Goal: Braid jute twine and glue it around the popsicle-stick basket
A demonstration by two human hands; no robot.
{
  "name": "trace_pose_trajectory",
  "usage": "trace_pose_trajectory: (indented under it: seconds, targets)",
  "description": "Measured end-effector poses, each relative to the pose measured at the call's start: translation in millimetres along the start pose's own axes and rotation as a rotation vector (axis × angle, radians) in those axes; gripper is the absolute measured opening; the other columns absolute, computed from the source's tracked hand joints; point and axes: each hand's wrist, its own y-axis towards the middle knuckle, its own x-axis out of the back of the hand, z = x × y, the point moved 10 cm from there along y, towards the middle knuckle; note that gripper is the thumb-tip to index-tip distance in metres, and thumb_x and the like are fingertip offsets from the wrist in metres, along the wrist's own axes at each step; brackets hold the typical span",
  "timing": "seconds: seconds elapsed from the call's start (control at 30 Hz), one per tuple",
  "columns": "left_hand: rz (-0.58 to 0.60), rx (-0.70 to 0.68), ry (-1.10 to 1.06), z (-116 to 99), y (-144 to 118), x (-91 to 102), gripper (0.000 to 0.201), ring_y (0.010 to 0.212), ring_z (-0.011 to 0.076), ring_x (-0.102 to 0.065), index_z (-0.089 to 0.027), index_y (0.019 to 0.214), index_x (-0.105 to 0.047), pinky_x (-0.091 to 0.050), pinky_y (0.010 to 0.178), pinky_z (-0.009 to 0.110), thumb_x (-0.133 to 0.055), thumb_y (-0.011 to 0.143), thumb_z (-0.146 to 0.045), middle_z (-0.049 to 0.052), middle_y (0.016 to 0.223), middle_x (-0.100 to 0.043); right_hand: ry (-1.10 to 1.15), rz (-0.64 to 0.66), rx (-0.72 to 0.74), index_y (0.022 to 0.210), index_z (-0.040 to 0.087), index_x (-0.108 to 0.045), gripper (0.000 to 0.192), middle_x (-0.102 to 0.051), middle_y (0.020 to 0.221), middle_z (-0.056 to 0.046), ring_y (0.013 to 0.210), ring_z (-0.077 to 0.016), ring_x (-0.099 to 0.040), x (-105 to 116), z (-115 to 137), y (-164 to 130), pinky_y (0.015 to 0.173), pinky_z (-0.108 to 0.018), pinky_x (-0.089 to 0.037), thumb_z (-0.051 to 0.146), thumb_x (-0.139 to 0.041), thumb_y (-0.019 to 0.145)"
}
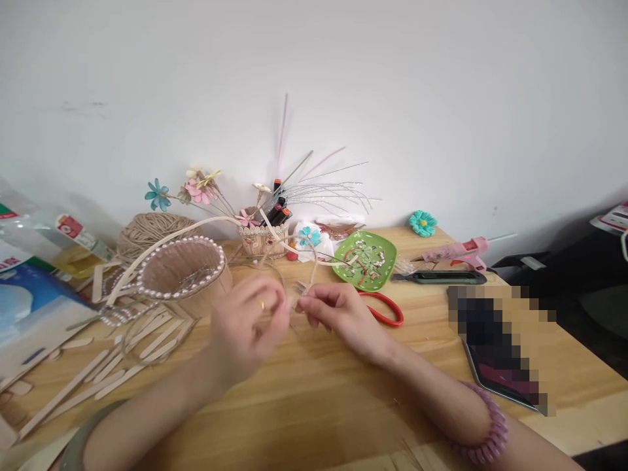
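Pinching thin beige twisted cord (314, 265) above middle of counter (338, 405), right hand (346, 320) fingers clamped on it, left hand (243, 324) blurred, cannot tell if its fingers meet, square green dish (389, 257) near back edge.

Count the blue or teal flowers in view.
3. Left flower above the twine ball; middle flower left of the green dish; right flower by the wall, right of the dish. Others may be hidden.
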Motion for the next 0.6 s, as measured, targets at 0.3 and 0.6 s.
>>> trace_pose_trajectory:
  seconds: [0.3, 0.6]
  targets:
    - [0.148, 0.636, -0.559, 54, -1, -31.3, 0.022, 0.059, 0.0123, -0.052, -0.017, 0.051, -0.059, -0.041, 0.058, 0.023, -0.064, 0.07, -0.027, -0.002, 0.055, -0.058, -0.055, 0.126, 0.066, 0.057, 0.017, -0.047, 0.031, -0.045, 0.057, 0.003, 0.056, -0.0098, -0.04, -22, 6, -3, 0.054, -0.022, -0.032, 0.033, -0.049, 0.084]
    - [0.399, 0.776, -0.627, 56, -12, -44.6, 0.014, 0.044, 0.0104, -0.05, -0.017, 0.07, -0.065, -0.039, 0.046, 0.023, -0.066, 0.066, -0.031, -0.003, 0.056, -0.062, -0.152, 0.069, 0.066, 0.059, 0.016, -0.05, 0.027, -0.04, 0.053, 0.004, 0.051, -0.0086, -0.033, -14, 11, -5, 0.048, -0.022, -0.025, 0.028, -0.048, 0.083]
